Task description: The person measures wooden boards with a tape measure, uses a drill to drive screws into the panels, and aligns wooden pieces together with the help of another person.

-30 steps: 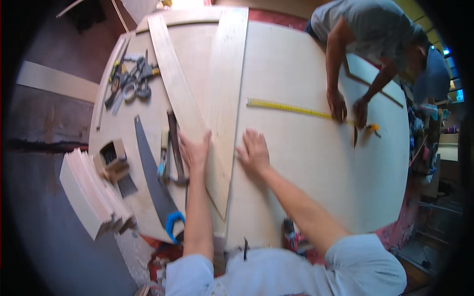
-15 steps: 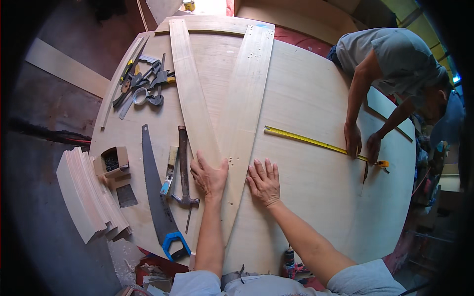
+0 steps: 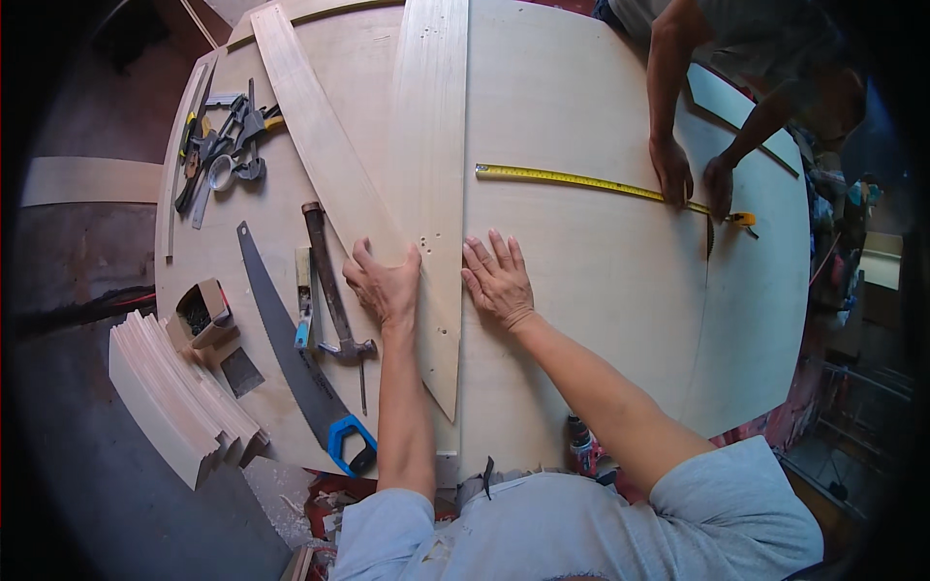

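Observation:
Two long pale wooden planks lie on a large wooden sheet (image 3: 581, 320); the left plank (image 3: 310, 116) slants toward the right plank (image 3: 431, 126), meeting it near my hands. Small holes dot the right plank, whose near end tapers to a point. My left hand (image 3: 386, 289) grips the left plank, fingers bent over its left edge, thumb against the right plank. Beside the right plank's right edge, my right hand (image 3: 501, 281) lies flat on the sheet, fingers spread, fingertips close to that edge. Nearest my left hand is a claw hammer (image 3: 329, 271).
Left of me lie a handsaw (image 3: 291, 334), a hand tool (image 3: 304, 300), clamps (image 3: 242, 131), a tape roll (image 3: 222, 172), a small cardboard box (image 3: 201, 315) and stacked curved wood pieces (image 3: 174, 397). A co-worker's hands (image 3: 678, 176) hold a yellow tape measure (image 3: 581, 178). A drill (image 3: 581, 441) sits near my body.
My view has turned and shifted, so the sheet and tools appear farther up and left. My left hand's fingers look more bent at the plank's edge. My right hand stays flat.

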The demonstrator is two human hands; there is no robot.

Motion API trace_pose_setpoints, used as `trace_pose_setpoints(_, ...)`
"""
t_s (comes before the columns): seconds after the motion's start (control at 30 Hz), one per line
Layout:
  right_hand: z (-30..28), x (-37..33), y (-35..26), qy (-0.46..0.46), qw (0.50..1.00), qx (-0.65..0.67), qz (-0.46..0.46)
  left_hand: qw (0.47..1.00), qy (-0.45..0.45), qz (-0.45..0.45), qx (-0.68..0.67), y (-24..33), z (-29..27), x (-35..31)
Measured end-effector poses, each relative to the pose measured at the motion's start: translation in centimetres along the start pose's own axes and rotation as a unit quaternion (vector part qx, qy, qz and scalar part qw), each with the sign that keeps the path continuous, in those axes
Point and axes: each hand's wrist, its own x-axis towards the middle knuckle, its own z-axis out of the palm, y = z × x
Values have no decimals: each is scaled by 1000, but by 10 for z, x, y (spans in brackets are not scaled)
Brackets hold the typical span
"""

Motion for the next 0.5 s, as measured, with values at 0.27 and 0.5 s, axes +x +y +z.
trace_pose_setpoints(0.27, -9, 3, 0, 2, 1000, 27, -6, 1000, 13, 25, -13, -6, 0, -4)
trace_pose_setpoints(0.5, -14, 2, -1, -16, 999, 45, 10, 999, 1, 41, -5, -7, -2, -3)
